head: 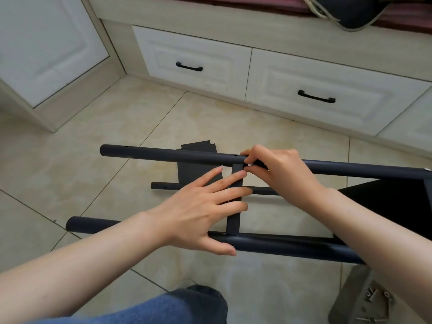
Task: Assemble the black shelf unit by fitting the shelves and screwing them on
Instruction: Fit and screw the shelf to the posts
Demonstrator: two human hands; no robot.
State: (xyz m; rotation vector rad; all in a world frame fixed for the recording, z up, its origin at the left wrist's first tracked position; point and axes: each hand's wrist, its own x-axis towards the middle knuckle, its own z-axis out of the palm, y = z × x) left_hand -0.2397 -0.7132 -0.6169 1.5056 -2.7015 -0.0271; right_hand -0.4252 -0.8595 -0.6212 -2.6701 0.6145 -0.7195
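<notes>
The black shelf frame lies sideways over the tiled floor. Its far tube (163,153) and near tube (280,244) run left to right. Seen edge-on, a thin black shelf (233,222) stands between them. My left hand (203,206) lies flat with straight fingers against this shelf, the thumb resting on the near tube. My right hand (278,169) pinches a small silver screw (249,164) at the joint of shelf and far tube. A third, thinner tube (163,185) lies beyond. Another black panel (383,202) is fitted at the right.
A loose black shelf panel (196,160) lies on the floor behind the far tube. A clear bag of silver screws (364,300) sits at the lower right. White drawers (315,97) with black handles line the back. My knee in blue jeans (187,307) is at the bottom.
</notes>
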